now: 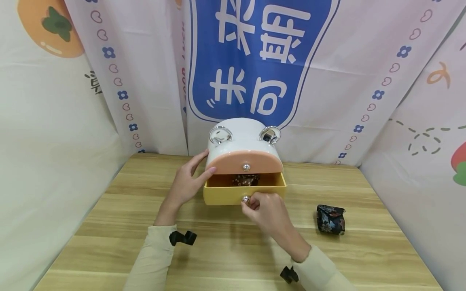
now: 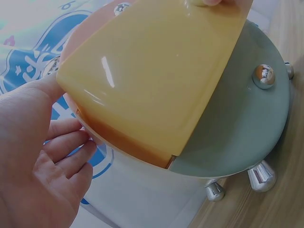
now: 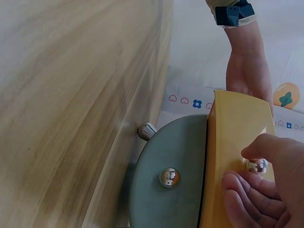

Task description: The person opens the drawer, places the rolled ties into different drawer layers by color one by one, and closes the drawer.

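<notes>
A rounded white storage box (image 1: 242,135) stands at the back of the table, with a peach top drawer front (image 1: 229,162), a yellow middle drawer (image 1: 222,197) and a green bottom drawer front (image 2: 228,128). The yellow drawer is pulled out, and a dark patterned thing (image 1: 246,180) lies inside it. My right hand (image 1: 271,212) pinches the yellow drawer's silver knob (image 1: 245,199) between thumb and fingers. On the box's left side rests my left hand (image 1: 185,184), its fingers extended and its thumb near the peach front's left edge.
A small dark floral pouch (image 1: 330,220) lies on the wooden table (image 1: 218,250) to the right of the box. Two silver rings (image 1: 220,135) stick up from the box top. Printed cloth (image 1: 156,81) hangs close behind it. Silver feet (image 2: 261,176) lift the box.
</notes>
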`<state>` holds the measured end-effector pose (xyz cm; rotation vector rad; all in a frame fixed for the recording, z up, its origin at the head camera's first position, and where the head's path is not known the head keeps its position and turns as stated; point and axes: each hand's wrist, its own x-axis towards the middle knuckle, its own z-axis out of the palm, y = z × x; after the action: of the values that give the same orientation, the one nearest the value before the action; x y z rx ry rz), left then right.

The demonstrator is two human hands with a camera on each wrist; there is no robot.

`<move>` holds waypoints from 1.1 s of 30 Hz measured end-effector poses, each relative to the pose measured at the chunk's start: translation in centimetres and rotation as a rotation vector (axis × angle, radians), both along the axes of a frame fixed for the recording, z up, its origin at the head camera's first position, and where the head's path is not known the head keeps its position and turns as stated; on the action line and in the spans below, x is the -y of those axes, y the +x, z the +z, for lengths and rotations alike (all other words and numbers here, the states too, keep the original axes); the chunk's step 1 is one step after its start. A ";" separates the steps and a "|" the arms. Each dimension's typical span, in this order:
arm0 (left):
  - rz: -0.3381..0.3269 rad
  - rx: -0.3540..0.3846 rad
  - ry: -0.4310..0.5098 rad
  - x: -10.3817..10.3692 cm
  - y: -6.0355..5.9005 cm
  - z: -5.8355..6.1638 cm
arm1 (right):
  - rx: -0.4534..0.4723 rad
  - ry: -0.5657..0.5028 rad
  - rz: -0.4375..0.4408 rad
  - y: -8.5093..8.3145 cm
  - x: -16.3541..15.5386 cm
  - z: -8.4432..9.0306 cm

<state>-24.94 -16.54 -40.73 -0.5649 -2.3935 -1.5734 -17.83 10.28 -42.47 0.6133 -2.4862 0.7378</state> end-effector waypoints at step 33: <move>-0.002 -0.015 -0.002 0.0 0.0 0.0 | -0.013 -0.014 -0.061 -4.0 0.8 -0.4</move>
<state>-24.89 -16.56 -40.71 -0.5780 -2.3853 -1.5619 -21.82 9.47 -42.84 0.5327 -2.4741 0.7256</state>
